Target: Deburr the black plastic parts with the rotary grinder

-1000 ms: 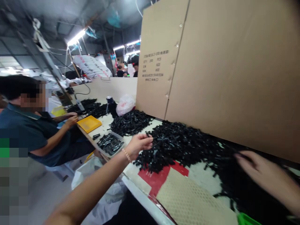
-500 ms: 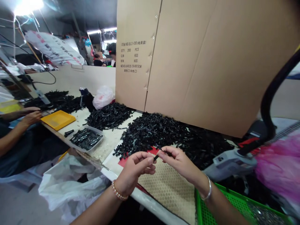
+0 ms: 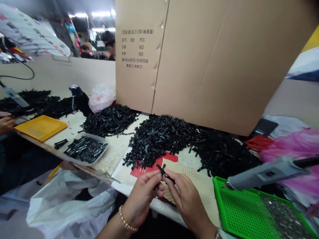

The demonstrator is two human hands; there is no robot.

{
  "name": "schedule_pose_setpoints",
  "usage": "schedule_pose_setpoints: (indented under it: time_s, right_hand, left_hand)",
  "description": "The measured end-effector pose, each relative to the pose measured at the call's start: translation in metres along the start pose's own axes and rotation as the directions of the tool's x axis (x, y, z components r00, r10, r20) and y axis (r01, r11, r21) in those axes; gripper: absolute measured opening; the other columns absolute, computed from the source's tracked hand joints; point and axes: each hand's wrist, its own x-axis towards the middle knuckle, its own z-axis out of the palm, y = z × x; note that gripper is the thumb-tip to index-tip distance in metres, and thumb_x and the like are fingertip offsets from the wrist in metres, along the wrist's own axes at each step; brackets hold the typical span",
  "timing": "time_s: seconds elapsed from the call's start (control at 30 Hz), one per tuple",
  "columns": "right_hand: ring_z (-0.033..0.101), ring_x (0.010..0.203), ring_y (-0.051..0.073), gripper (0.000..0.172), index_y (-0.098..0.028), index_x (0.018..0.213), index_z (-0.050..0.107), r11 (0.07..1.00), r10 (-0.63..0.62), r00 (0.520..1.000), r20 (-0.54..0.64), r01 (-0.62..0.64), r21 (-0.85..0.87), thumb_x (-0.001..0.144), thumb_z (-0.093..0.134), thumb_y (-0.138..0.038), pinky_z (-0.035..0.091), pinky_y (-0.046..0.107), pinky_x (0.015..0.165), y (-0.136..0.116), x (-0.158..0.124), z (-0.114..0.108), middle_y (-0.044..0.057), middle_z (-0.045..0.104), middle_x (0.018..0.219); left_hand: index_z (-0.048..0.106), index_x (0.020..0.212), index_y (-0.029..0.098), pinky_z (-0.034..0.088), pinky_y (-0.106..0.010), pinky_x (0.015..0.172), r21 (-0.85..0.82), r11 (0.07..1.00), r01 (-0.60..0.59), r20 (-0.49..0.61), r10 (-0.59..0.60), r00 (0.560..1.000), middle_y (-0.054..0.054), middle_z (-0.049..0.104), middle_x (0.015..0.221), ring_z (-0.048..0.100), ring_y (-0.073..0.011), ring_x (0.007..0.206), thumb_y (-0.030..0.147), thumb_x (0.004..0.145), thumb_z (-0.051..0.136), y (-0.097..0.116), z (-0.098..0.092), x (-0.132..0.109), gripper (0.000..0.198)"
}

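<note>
Pinching a small black clip (image 3: 163, 173) between them, the left hand (image 3: 144, 196) and right hand (image 3: 184, 199) hold it with clenched fingers (image 3: 155, 179) just above the beige mat (image 3: 201, 184) at the surface's near edge. Beyond lies a large heap of black parts (image 3: 179, 139), seemingly still unworked; a clear tray (image 3: 83, 151) to the left holds comparatively few pieces, so most work appears left.

Illumination comes from ceiling tube lights (image 3: 99, 14) at the rear, which bloom white. The workbench is evenly and moderately lit, with soft shadows. The cardboard sheet (image 3: 211, 59) shows no glare. Wide-angle distortion bends straight edges toward the frame borders. Corners smear; the grey tool (image 3: 269, 172) is slightly blurred.
</note>
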Motion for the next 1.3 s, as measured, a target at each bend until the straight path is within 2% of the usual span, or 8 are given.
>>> schedule_pose_setpoints:
  time_s: [0.2, 0.43, 0.67, 0.9, 1.0, 1.07, 1.2, 1.3]
  right_hand:
    - [0.057, 0.093, 0.019, 0.032, -0.023, 0.132, 0.046, 0.998, 0.004, 1.000, -0.002, -0.004, -0.055, 0.100, 0.043, -0.021, 0.047, 0.033, 0.080, -0.001, 0.000, 0.008, 0.004, 0.062, 0.107]
    - [0.060, 0.089, 0.019, 0.031, -0.021, 0.129, 0.050, 0.998, 0.042, 0.999, -0.011, -0.042, -0.053, 0.100, 0.043, -0.022, 0.050, 0.033, 0.077, -0.001, 0.003, 0.014, 0.006, 0.064, 0.103]
    - [0.060, 0.089, 0.021, 0.031, -0.019, 0.128, 0.052, 0.994, 0.001, 1.000, -0.029, -0.004, -0.110, 0.098, 0.044, -0.020, 0.051, 0.035, 0.078, -0.003, 0.008, 0.015, 0.008, 0.064, 0.098]
    - [0.057, 0.083, 0.019, 0.036, -0.022, 0.133, 0.050, 0.995, 0.074, 0.994, -0.079, -0.079, -0.066, 0.098, 0.043, -0.019, 0.051, 0.030, 0.071, -0.003, -0.001, 0.018, 0.009, 0.053, 0.095]
    - [0.057, 0.079, 0.018, 0.037, -0.024, 0.134, 0.048, 0.996, 0.072, 0.995, -0.072, -0.075, -0.046, 0.098, 0.044, -0.018, 0.051, 0.029, 0.069, -0.004, -0.006, 0.018, 0.007, 0.054, 0.091]
    - [0.057, 0.082, 0.018, 0.036, -0.025, 0.133, 0.049, 0.996, 0.092, 0.995, -0.033, -0.092, 0.006, 0.097, 0.048, -0.022, 0.051, 0.029, 0.072, -0.003, -0.002, 0.015, 0.007, 0.057, 0.093]
    - [0.058, 0.094, 0.019, 0.029, -0.023, 0.122, 0.056, 0.961, 0.218, 0.976, 0.017, -0.218, 0.170, 0.095, 0.052, -0.032, 0.051, 0.030, 0.080, 0.021, 0.028, 0.006, 0.007, 0.059, 0.104]
    - [0.059, 0.088, 0.018, 0.027, -0.017, 0.117, 0.059, 0.948, 0.295, 0.955, 0.032, -0.296, 0.115, 0.093, 0.054, -0.028, 0.051, 0.031, 0.079, 0.057, 0.061, 0.013, 0.009, 0.059, 0.107]
  left_hand:
    - [0.067, 0.073, 0.012, 0.043, -0.014, 0.049, 0.069, 0.998, 0.015, 0.000, -0.015, 1.000, 0.001, 0.057, 0.059, 0.050, -0.0052, 0.049, 0.039, 0.063, 0.080, 0.003, -0.009, 0.009, 0.032]
    - [0.066, 0.074, 0.013, 0.045, -0.016, 0.049, 0.014, 1.000, 0.017, -0.017, -0.017, 1.000, 0.001, 0.058, 0.063, 0.050, -0.0062, 0.052, 0.038, 0.061, 0.081, 0.004, -0.012, 0.012, 0.032]
    - [0.067, 0.077, 0.013, 0.043, -0.016, 0.049, 0.032, 0.999, -0.005, -0.035, 0.006, 0.999, 0.000, 0.060, 0.065, 0.050, -0.0066, 0.053, 0.036, 0.064, 0.079, 0.001, -0.017, 0.015, 0.028]
    - [0.068, 0.079, 0.014, 0.037, -0.016, 0.049, 0.087, 0.996, -0.020, -0.018, 0.021, 1.000, 0.001, 0.056, 0.063, 0.045, -0.0060, 0.053, 0.039, 0.069, 0.076, -0.002, -0.015, 0.015, 0.028]
    - [0.068, 0.080, 0.014, 0.034, -0.016, 0.047, 0.158, 0.986, -0.046, -0.027, 0.050, 0.998, 0.002, 0.053, 0.062, 0.041, -0.0055, 0.051, 0.043, 0.072, 0.073, -0.006, -0.015, 0.017, 0.030]
    - [0.068, 0.082, 0.015, 0.035, -0.016, 0.049, 0.191, 0.979, -0.076, -0.046, 0.086, 0.995, 0.001, 0.056, 0.067, 0.044, -0.0062, 0.054, 0.044, 0.074, 0.071, -0.007, -0.017, 0.020, 0.030]
    - [0.069, 0.081, 0.015, 0.040, -0.017, 0.061, 0.239, 0.956, -0.168, -0.089, 0.194, 0.977, -0.001, 0.062, 0.072, 0.051, -0.0092, 0.065, 0.044, 0.077, 0.068, 0.001, -0.026, 0.025, 0.029]
    - [0.070, 0.080, 0.015, 0.040, -0.019, 0.064, 0.300, 0.932, -0.206, -0.109, 0.248, 0.963, -0.001, 0.063, 0.071, 0.051, -0.0108, 0.066, 0.045, 0.076, 0.069, 0.012, -0.036, 0.025, 0.030]
